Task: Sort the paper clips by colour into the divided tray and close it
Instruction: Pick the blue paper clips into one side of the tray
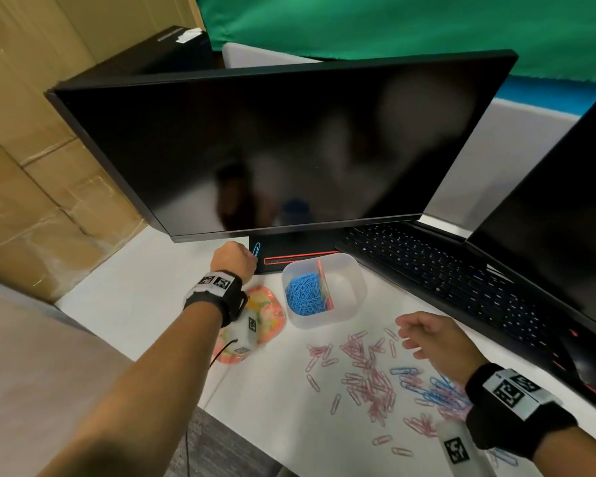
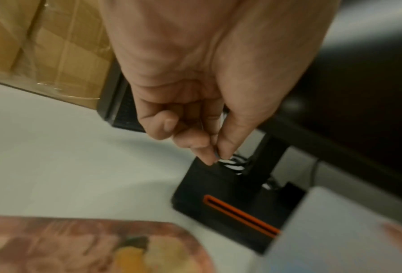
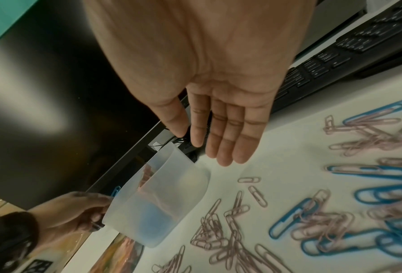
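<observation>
— Left hand (image 1: 234,260) is pinching one blue clip (image 1: 256,250) between thumb and fingertip, holding it up by the monitor stand (image 1: 291,261), just left of the tray (image 1: 338,316).

— And the right hand (image 1: 427,335)?

— It is hovering over the loose clips (image 1: 369,373) with fingers straight and together, holding nothing.

— What is sitting in the tray?

— Blue clips are filling its left compartment beside a divider; the right one I cannot make out. Its patterned lid (image 1: 269,315) is lying on the table (image 1: 145,287), left of it.

— Anything crowding the space?

— The monitor (image 1: 272,146) is overhanging the tray, and a laptop (image 1: 461,280) is sitting close on the right, its keyboard bordering the pink and blue clips.
</observation>
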`<move>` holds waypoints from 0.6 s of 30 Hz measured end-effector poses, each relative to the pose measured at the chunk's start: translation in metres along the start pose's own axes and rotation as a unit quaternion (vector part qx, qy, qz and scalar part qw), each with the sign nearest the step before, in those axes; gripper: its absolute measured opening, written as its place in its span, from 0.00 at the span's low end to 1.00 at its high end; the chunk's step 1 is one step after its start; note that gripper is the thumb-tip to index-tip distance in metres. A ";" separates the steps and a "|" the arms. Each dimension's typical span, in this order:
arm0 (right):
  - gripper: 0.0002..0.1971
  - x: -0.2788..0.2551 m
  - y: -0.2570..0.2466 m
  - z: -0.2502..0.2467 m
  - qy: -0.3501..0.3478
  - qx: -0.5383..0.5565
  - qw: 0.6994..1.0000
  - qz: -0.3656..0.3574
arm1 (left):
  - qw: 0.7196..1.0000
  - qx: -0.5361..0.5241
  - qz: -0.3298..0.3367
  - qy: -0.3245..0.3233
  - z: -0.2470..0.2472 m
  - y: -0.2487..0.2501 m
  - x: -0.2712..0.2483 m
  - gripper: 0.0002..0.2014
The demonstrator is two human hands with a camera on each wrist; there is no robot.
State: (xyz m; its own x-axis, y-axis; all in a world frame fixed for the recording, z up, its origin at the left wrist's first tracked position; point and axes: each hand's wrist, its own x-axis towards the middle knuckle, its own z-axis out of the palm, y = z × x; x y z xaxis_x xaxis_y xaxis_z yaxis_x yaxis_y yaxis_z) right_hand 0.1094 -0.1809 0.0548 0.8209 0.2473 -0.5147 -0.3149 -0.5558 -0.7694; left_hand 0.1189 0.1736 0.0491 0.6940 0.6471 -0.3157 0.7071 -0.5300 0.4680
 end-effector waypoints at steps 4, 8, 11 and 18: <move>0.08 -0.002 0.000 0.002 -0.011 0.000 1.000 0.002 | 0.992 -0.096 0.085 0.005 -0.001 0.017 -0.049 0.05; 0.08 -0.005 0.002 0.004 -0.013 0.004 1.000 0.007 | 0.988 0.003 0.140 -0.068 0.011 0.036 -0.083 0.06; 0.08 -0.010 0.008 -0.001 -0.007 0.012 1.000 0.005 | 0.978 0.095 0.152 -0.107 0.017 0.040 -0.091 0.07; 0.07 -0.022 0.045 -0.023 0.039 -0.052 0.998 0.021 | 0.960 0.050 0.265 -0.077 0.041 0.054 -0.122 0.03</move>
State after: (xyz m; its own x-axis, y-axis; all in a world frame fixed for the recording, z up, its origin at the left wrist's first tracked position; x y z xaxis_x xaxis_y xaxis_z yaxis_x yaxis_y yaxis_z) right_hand 0.0882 -0.2294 0.0399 0.8439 0.1624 -0.5113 -0.3014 -0.6449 -0.7023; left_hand 0.0784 0.0438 0.0794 0.9660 0.1876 -0.1780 0.2541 -0.8168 0.5179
